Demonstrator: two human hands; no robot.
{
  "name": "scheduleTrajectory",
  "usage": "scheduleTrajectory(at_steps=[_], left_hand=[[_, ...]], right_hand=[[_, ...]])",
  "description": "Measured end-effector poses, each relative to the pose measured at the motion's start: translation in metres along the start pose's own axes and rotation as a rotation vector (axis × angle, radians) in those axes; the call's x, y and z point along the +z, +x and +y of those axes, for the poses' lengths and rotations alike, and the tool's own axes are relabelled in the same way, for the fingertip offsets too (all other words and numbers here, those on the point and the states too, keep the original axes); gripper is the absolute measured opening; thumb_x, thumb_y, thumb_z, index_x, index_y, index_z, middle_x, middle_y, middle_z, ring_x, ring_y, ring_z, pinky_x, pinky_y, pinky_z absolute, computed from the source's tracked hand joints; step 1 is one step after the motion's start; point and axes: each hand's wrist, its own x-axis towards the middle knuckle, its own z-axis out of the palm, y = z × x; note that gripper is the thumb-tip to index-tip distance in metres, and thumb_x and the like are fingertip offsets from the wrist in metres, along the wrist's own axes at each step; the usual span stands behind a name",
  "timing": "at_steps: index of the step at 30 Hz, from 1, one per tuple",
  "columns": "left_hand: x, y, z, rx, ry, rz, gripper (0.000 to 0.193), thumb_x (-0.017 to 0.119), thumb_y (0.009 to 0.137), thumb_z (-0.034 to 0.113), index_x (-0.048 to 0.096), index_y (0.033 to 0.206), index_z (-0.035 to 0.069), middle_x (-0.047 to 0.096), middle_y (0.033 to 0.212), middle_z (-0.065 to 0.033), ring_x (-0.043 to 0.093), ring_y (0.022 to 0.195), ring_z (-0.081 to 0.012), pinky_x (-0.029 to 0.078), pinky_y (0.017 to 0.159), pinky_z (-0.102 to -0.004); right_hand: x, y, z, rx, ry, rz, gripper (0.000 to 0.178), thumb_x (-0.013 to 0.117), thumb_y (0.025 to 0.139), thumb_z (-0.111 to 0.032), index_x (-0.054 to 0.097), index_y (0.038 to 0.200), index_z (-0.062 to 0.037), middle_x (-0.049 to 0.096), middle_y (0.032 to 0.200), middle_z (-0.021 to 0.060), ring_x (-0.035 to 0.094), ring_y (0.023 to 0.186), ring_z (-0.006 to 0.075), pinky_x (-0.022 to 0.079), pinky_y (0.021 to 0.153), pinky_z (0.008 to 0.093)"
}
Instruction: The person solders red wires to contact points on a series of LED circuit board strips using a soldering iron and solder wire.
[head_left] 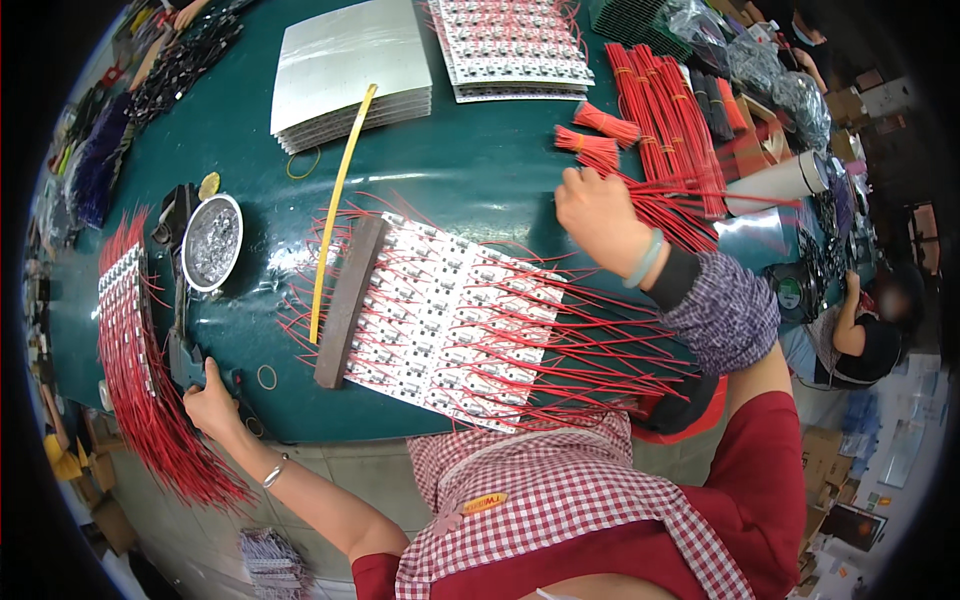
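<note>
My left hand (pixel 212 402) is closed round the grip of a dark blue-grey tool (pixel 186 362) with a long thin front, perhaps a soldering gun; its details are hard to make out. Over the table, my right hand (pixel 605 220) is closed on red wires (pixel 665 205), whose ends blur off to the right. Between my hands lies a white circuit board panel (pixel 450 320) with rows of small black parts. Red wires stick out from both its sides. Across its left side rests a dark brown bar (pixel 350 300).
Along the bar lies a yellow strip (pixel 343 210). A metal bowl (pixel 212 243) stands left, near a wired panel (pixel 125 310) hanging over the edge. Behind are stacked white panels (pixel 350 60), populated boards (pixel 515 45) and red wire bundles (pixel 660 110). A person (pixel 850 330) sits right.
</note>
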Motion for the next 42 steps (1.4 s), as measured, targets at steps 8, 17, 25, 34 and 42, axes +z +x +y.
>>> scheduleTrajectory(at_steps=[8, 17, 25, 34, 42], left_hand=[[0.006, 0.013, -0.047, 0.039, -0.426, 0.138, 0.051, 0.084, 0.074, 0.035, 0.07, 0.088, -0.012, 0.071, 0.075, -0.0139, 0.064, 0.067, -0.0203, 0.05, 0.066, -0.0359], [0.001, -0.082, -0.038, 0.417, -1.216, 0.375, 0.043, 0.068, 0.085, 0.005, 0.058, 0.125, -0.01, 0.065, 0.106, -0.0173, 0.057, 0.074, -0.0209, 0.045, 0.057, -0.0343], [-0.023, -0.16, 0.01, 0.274, -1.548, -0.618, 0.059, 0.062, 0.083, 0.004, 0.047, 0.138, -0.009, 0.058, 0.127, -0.0211, 0.059, 0.076, -0.0205, 0.046, 0.05, -0.0262], [-0.009, -0.213, 0.04, 0.168, -1.341, -0.931, 0.059, 0.066, 0.082, 0.004, 0.05, 0.137, -0.006, 0.06, 0.121, -0.022, 0.06, 0.065, -0.02, 0.045, 0.043, -0.0259], [-0.009, -0.213, 0.04, 0.169, -1.205, -0.994, 0.059, 0.066, 0.083, 0.003, 0.05, 0.138, -0.006, 0.063, 0.118, -0.0196, 0.06, 0.065, -0.0196, 0.046, 0.044, -0.0253]], right_hand=[[-0.047, -0.008, -0.033, 0.211, 1.184, 0.079, 0.016, 0.064, 0.087, 0.0, 0.063, 0.103, 0.0036, 0.057, 0.092, 0.0195, 0.059, 0.086, 0.0392, 0.048, 0.073, 0.0441], [-0.031, 0.007, -0.081, 0.498, 1.401, 0.107, 0.016, 0.069, 0.075, -0.001, 0.063, 0.089, 0.0053, 0.063, 0.083, 0.0203, 0.063, 0.078, 0.0386, 0.05, 0.072, 0.0441], [-0.028, 0.007, -0.087, 0.621, 1.492, 0.066, 0.019, 0.07, 0.073, 0.001, 0.064, 0.09, 0.0037, 0.064, 0.086, 0.019, 0.063, 0.078, 0.0375, 0.051, 0.07, 0.0454], [-0.03, -0.007, -0.1, 0.407, 1.19, 0.344, 0.023, 0.069, 0.078, 0.004, 0.065, 0.098, -0.0036, 0.054, 0.087, 0.0132, 0.062, 0.076, 0.0345, 0.051, 0.065, 0.0429], [-0.025, -0.009, -0.095, 0.188, 0.978, 0.451, 0.029, 0.067, 0.075, 0.008, 0.066, 0.104, 0.001, 0.058, 0.085, 0.0121, 0.063, 0.072, 0.0282, 0.052, 0.061, 0.0393]])
